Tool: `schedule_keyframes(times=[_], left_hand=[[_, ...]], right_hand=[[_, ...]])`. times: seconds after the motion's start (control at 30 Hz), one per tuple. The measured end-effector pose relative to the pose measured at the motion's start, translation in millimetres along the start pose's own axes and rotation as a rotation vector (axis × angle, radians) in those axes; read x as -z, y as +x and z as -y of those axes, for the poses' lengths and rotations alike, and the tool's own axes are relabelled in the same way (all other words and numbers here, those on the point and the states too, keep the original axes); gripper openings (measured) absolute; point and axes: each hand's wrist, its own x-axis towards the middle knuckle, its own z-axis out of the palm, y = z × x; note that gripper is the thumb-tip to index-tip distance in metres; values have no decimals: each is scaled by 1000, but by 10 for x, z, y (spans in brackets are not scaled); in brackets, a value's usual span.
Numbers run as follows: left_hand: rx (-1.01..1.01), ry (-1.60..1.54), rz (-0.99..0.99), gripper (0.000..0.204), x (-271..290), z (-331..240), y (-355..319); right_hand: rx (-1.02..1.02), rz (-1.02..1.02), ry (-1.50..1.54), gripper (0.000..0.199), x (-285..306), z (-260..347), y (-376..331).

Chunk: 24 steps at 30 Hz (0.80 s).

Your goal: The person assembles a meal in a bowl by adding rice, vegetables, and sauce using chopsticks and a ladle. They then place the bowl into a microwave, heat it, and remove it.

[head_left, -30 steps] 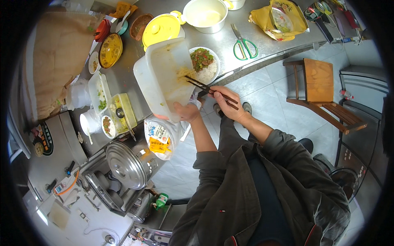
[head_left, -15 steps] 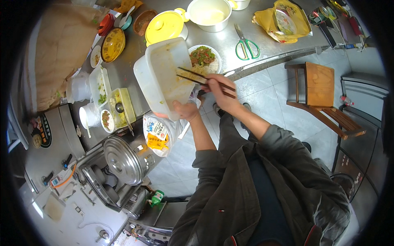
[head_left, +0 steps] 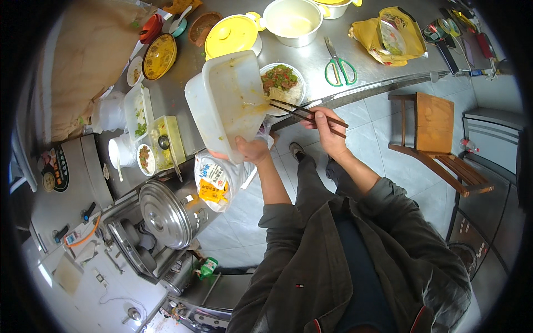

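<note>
The right hand (head_left: pixel 330 133) is closed around dark chopsticks (head_left: pixel 302 111), their length aimed toward ten o'clock; from it, the rice bowl (head_left: pixel 303 83) lies toward half past ten. By the left hand (head_left: pixel 254 150) a tilted container (head_left: pixel 202 111) is gripped at the bowl's nine o'clock.

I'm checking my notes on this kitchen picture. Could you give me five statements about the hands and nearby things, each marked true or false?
1. The left hand holds a tub and the right hand holds chopsticks. True.
2. The tub stands level. False: it is tilted, its opening turned towards the bowl.
3. Scissors with green handles lie on the counter. True.
4. The bowl is empty. False: it holds food.
5. A wooden chair is in the right half of the view. True.
</note>
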Motion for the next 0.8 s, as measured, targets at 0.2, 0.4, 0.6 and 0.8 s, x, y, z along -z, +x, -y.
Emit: schedule_keyframes(times=[0.2, 0.4, 0.6, 0.8], left_hand=[[-270, 654, 64, 31, -109, -364, -50], [-291, 440, 81, 53, -114, -395, -48], [-127, 220, -50, 38, 222, 246, 43], [215, -489, -75, 74, -378, -1610, 526]], right_hand=[[-54, 109, 164, 30, -366, -18, 100], [-22, 11, 57, 36, -7, -275, 41], [0, 42, 53, 37, -70, 66, -98], [79, -110, -56, 32, -22, -37, 93]])
